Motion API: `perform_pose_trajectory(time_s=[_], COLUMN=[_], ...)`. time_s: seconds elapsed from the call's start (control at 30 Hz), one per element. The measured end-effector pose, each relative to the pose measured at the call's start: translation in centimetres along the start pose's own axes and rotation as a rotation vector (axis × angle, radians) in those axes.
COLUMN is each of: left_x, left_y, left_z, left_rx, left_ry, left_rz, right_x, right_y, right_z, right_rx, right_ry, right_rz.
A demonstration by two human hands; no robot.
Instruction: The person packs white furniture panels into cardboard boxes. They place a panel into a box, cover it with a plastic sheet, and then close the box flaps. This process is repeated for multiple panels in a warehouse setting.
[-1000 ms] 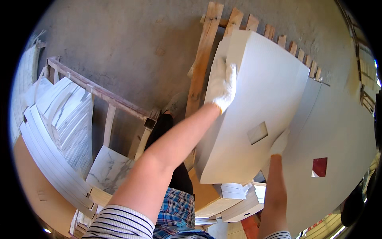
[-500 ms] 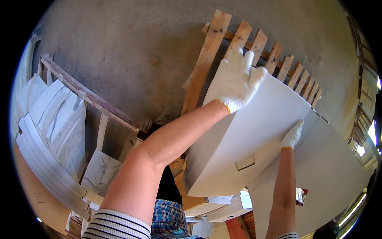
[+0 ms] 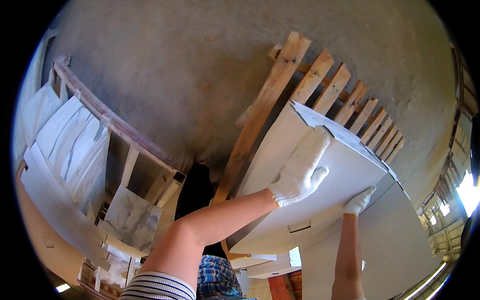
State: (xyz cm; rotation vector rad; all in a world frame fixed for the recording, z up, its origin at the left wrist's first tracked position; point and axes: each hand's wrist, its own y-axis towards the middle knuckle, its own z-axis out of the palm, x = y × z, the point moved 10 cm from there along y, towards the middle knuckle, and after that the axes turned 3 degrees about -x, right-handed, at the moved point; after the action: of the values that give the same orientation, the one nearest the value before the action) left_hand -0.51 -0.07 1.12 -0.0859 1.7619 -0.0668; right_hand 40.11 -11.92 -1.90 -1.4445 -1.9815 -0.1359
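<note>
A large pale cardboard sheet (image 3: 280, 235) with a rectangular cut-out slot lies in front of me, on a stack whose several layered edges (image 3: 345, 130) show at the far side. My left hand (image 3: 302, 170), in a white knit glove, rests on the sheet with its fingers stretched toward the far edge and the thumb apart. Farther right, my right hand (image 3: 359, 201), also gloved, lies on the cardboard beside a long seam, its fingers straight. Neither hand is wrapped around anything that I can see.
A wooden slatted pallet (image 3: 270, 95) sticks out beyond the cardboard on the concrete floor (image 3: 150, 60). To the left, a metal rail frame (image 3: 110, 120) stands beside marble-patterned panels (image 3: 75, 140). White cartons (image 3: 275, 265) are close to my body.
My left hand has drawn back toward me from the far corner, its fingers now less spread. Layered edges now show there. The view has shifted; my right hand stays on the cardboard.
</note>
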Motion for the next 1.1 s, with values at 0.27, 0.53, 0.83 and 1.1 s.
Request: perform_pose_trajectory(time_s=[0.27,0.53,0.83,1.1], left_x=[0.4,0.1,-0.5,1.7], left_y=[1.2,1.5,5.8,7.3], left_z=[0.6,0.2,1.6,5.6], left_rx=[-0.076,-0.050,0.147,0.445], left_ry=[0.072,0.098,0.204,0.407], left_rz=[-0.030,-0.145,0.071,0.020], right_x=[0.3,0.5,-2.4,-3.1], right_y=[0.0,-0.7,1.2,-0.2], right_z=[-0.3,-0.5,-1.4,0.3], right_rx=[-0.005,-0.055,-0.021,0.308], right_ry=[-0.028,-0.042,-0.255,0.153], right_rz=[-0.091,-0.072,-0.134,0.196])
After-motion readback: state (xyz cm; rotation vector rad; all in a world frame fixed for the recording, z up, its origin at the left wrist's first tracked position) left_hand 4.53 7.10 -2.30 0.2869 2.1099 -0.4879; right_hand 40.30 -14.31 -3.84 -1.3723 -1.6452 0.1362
